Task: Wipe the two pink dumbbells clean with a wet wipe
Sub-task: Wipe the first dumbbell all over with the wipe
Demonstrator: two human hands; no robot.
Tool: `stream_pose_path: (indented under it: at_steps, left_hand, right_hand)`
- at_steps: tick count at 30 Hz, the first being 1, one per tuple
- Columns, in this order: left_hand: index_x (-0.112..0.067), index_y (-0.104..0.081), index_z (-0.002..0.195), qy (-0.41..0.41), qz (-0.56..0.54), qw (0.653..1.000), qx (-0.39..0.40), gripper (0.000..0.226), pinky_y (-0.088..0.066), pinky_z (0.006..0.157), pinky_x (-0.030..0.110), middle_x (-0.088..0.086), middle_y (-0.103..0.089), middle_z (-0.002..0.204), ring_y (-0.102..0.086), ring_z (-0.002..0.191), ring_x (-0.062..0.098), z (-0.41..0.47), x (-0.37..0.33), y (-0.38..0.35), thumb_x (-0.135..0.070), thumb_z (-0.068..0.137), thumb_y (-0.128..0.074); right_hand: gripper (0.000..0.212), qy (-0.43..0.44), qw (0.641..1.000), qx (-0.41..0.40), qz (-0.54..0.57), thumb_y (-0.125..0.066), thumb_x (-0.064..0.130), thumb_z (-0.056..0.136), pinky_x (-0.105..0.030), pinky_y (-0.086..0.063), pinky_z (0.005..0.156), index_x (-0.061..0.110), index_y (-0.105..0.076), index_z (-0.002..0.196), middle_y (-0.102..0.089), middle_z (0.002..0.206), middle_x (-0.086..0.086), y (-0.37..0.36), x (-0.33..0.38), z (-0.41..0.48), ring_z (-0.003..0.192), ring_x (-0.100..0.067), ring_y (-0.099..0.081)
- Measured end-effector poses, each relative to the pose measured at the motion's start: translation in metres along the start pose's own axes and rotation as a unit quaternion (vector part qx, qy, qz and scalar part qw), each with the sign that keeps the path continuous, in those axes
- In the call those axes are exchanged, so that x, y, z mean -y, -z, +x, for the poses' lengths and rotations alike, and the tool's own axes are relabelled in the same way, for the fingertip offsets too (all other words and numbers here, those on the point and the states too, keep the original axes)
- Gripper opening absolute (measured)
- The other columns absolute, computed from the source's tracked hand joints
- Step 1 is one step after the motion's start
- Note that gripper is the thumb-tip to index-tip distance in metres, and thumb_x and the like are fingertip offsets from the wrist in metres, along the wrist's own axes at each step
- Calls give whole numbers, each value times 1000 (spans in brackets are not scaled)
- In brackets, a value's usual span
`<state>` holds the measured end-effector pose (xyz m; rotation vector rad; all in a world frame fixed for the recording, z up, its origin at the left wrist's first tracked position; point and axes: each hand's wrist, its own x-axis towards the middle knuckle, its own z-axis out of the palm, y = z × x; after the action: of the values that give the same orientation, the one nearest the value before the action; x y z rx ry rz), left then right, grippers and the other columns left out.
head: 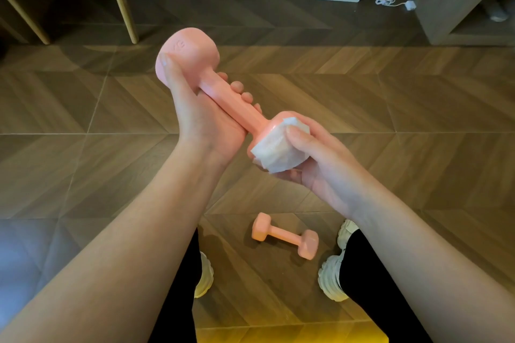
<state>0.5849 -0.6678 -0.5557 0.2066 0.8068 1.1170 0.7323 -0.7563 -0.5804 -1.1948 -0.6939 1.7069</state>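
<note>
Pink dumbbell (220, 96) held, wet wipe (276, 150) — lower end

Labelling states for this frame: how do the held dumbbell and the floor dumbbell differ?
The held dumbbell is in the air, with the left hand gripping its bar; the floor dumbbell lies on the floor, untouched. The right hand holds a wipe over the held dumbbell's near head; the floor dumbbell has none on it. Shared: both are pink and the same shape.
</note>
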Motion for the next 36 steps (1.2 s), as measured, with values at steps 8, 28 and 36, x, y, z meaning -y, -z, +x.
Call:
stream_pose_path:
  at_steps: [8, 28, 36]
  left_hand:
    - [-13, -48, 85, -5, 25, 999, 22, 73, -43, 64, 33, 2, -50, 69, -48, 58, 18, -2, 4, 0, -84, 85, -29]
    - [-13, -53, 96, -11, 37, 998, -55, 70, -53, 73, 39, 4, -54, 76, -56, 70, 21, -3, 5, -7, -81, 82, -46]
    - [-17, -56, 106, 34, 65, 994, -86, 61, -53, 70, 34, 2, -53, 81, -54, 71, 17, -4, 5, -10, -74, 84, -55]
  right_hand:
    - [44, -56, 992, -44, 106, -55, 43, 94, -52, -57, 87, 14, -57, 128, -59, 134, -22, -13, -4, 4, 113, -46, -63]
    - [55, 52, 997, -39, -37, -69, 31, 82, -45, -56, 96, 27, -53, 135, -62, 131, -2, -4, -1, -1, 117, -19, -64]
    - [54, 82, 984, -123, -100, -77, 45, 73, -30, -60, 79, 38, -57, 123, -65, 122, 7, -13, -7, 3, 102, -7, -69]
